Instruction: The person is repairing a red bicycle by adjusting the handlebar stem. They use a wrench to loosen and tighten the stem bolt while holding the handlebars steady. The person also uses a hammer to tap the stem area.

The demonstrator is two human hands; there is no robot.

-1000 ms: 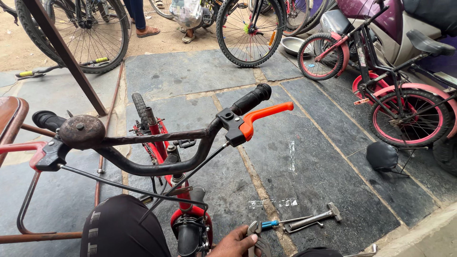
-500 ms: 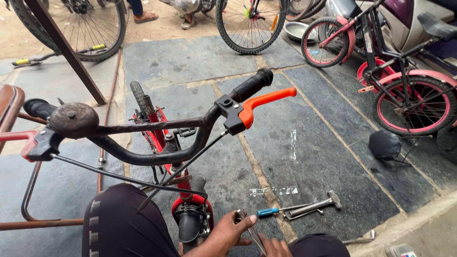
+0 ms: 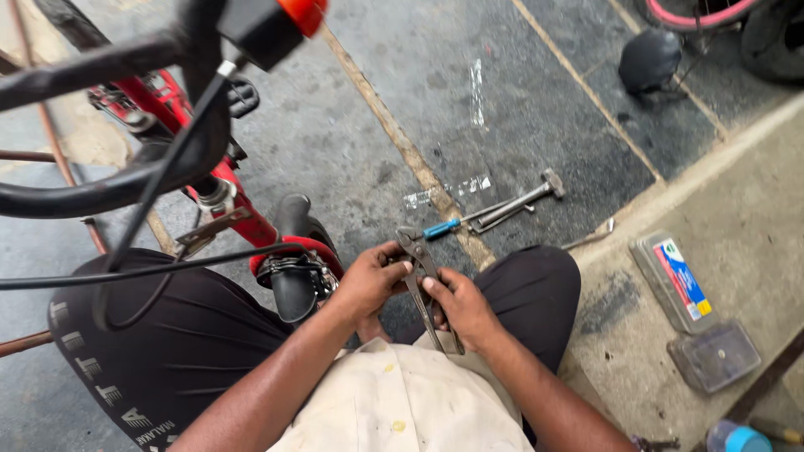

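Both my hands hold a pair of metal pliers point(image 3: 429, 289) in front of my lap. My left hand point(image 3: 368, 280) grips near the jaws, fingers curled around the head. My right hand point(image 3: 461, 308) holds the handles lower down. A small red bicycle frame point(image 3: 239, 205) stands just left of my hands, with a black saddle point(image 3: 293, 280) near my left wrist. Black handlebars point(image 3: 100, 125) and a brake cable cross the top left, close to the camera.
A blue-handled screwdriver point(image 3: 448, 226), a hammer point(image 3: 523, 199) and a thin metal tool point(image 3: 590, 238) lie on the dark stone floor ahead. A small flat box point(image 3: 674, 280) and a clear lid point(image 3: 713, 356) sit on the concrete step at right. A black round object point(image 3: 649, 59) lies near a pink-tyred wheel.
The view has tilted down towards my lap. My right hand has come in and joined my left on the pliers, which are now lifted off the floor.
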